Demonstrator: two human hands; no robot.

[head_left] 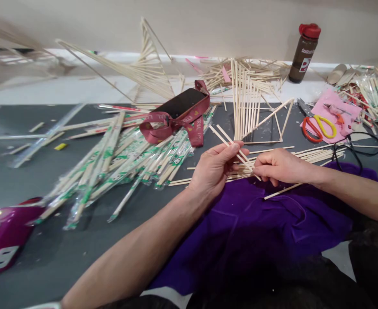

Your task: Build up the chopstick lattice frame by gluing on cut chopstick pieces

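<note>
My left hand (213, 165) pinches two thin wooden chopsticks (246, 160) between thumb and fingers. They run close together, slanting from upper left to lower right. The closed fingers of my right hand (277, 165) grip them near their lower ends; the exact contact is partly hidden. Below both hands a purple cloth (240, 223) covers my lap and the table edge. Loose bare chopsticks (321, 155) lie beneath and beside my hands. Just beyond stands a frame of joined chopsticks (245, 101), its sticks fanned in a row.
Many paper-and-plastic-wrapped chopsticks (111, 167) spread to the left, near a phone (184, 103) with a red lanyard (156, 128). Scissors (324, 126) with red and yellow handles lie right on pink paper (343, 109). A bottle (303, 58) and a larger twisted stick structure (144, 73) stand behind.
</note>
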